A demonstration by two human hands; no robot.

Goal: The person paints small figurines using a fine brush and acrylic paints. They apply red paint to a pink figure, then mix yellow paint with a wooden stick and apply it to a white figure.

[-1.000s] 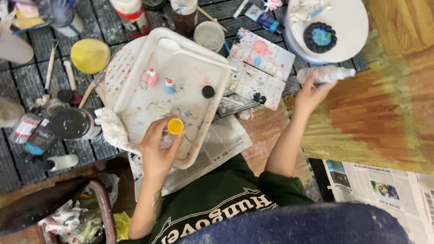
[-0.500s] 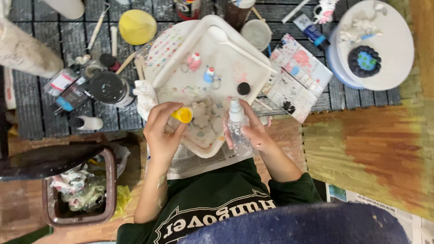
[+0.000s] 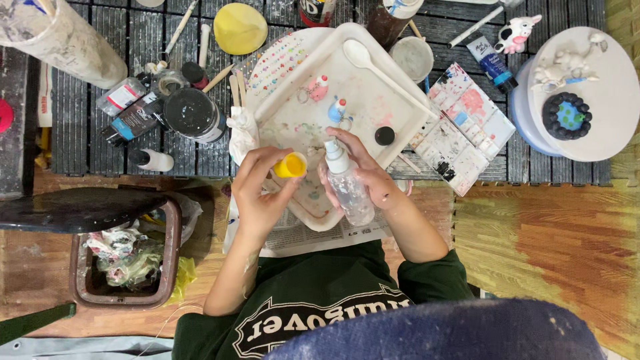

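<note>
My left hand (image 3: 259,197) holds a small yellow paint pot (image 3: 291,165) over the near part of a white paint-stained tray (image 3: 400,100). My right hand (image 3: 379,181) grips a clear spray bottle (image 3: 348,190), with its white nozzle pointing up next to the yellow pot. Further back on the tray stand a small pink bottle (image 3: 320,87) and a small blue bottle (image 3: 339,109). A black cap (image 3: 384,135) and a white spoon (image 3: 361,53) also lie on it.
A bin full of rubbish (image 3: 127,260) stands at the lower left. A black jar (image 3: 193,113), paint bottles and a yellow lid (image 3: 240,28) sit left of the tray. To its right are a stained palette (image 3: 467,123), a paint tube (image 3: 493,63) and a round white stand (image 3: 600,87).
My right hand has come in from the far right with the spray bottle and now holds it over the tray beside the yellow pot. The view has shifted right.
</note>
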